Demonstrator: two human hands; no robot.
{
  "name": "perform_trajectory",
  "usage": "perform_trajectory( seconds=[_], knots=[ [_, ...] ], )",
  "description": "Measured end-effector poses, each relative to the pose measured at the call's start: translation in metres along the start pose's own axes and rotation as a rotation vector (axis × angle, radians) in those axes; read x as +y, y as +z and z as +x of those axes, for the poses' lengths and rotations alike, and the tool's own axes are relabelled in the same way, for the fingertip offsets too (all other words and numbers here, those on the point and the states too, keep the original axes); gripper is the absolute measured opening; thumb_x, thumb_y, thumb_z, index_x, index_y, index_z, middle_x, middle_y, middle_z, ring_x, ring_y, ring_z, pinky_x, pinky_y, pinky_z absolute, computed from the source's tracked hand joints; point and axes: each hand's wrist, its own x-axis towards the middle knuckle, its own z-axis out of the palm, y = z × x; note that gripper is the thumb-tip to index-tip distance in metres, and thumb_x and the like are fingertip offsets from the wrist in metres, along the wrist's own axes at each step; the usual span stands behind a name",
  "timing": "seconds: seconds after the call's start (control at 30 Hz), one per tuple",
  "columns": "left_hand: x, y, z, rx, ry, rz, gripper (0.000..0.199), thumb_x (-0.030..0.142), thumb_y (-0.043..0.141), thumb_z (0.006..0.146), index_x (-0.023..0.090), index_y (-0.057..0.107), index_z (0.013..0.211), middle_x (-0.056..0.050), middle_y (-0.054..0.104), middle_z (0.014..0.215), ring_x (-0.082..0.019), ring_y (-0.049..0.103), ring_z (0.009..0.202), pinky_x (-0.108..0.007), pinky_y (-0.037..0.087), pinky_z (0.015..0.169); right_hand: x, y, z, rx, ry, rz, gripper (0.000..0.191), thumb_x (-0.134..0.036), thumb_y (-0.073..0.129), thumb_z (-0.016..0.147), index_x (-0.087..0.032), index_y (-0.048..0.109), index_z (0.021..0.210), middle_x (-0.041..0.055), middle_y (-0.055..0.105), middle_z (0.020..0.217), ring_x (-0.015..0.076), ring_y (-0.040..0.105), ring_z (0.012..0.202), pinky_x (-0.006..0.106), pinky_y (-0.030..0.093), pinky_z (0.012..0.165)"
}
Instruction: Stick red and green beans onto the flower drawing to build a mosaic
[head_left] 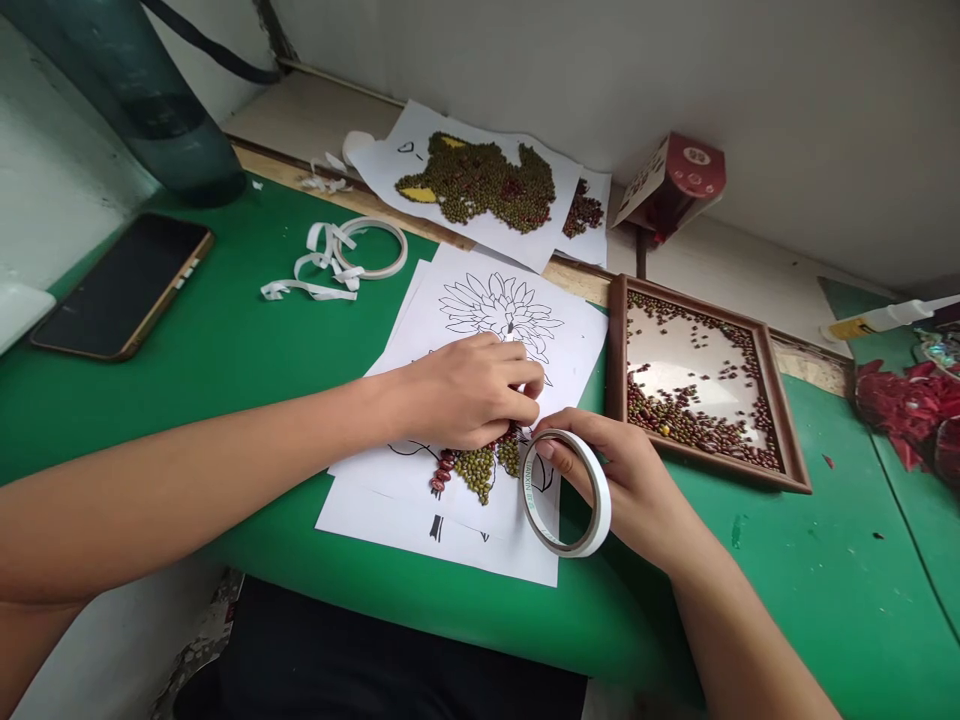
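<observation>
White tape roll (600, 505) sits in the right hand (634, 485); the left hand (472, 395), grip unclear, curls above the drawing (491, 305).

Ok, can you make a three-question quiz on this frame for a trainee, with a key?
1. Which hand holds a tape roll?
2. True or false: the phone lies on the table.
3. What is in the framed tray: A) coins, B) beans, or C) screws?

Key:
1. The right hand.
2. True.
3. B.
</observation>
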Motion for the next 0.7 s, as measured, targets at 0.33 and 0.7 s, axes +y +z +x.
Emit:
perform_trajectory(
  seconds=[0.33,0.7],
  knots=[
    [-0.0003,0.0007,-0.0004,0.005,0.003,0.02,0.016,0.013,0.06,0.093,0.023,0.073,0.095,-0.005,0.072,0.117,-0.023,0.06,0.104,-0.039,0.042,0.085,-0.0043,-0.0023,0.0018,-0.043,-0.018,-0.084,0.016,-0.033,0.058,0.104,-0.022,0.068,0.098,0.0036,0.073,0.09,0.0179,0.066,0.076,0.03,0.051,0.069],
    [0.0004,0.0004,0.0004,0.005,0.019,0.027,0.015,0.013,0.06,0.092,0.021,0.072,0.095,-0.006,0.073,0.117,-0.024,0.061,0.106,-0.039,0.042,0.086,-0.0036,-0.0008,-0.001,-0.053,-0.039,-0.183,0.018,-0.033,0.055,0.106,-0.023,0.068,0.098,0.0019,0.07,0.088,0.0164,0.061,0.072,0.03,0.045,0.065]
  ],
)
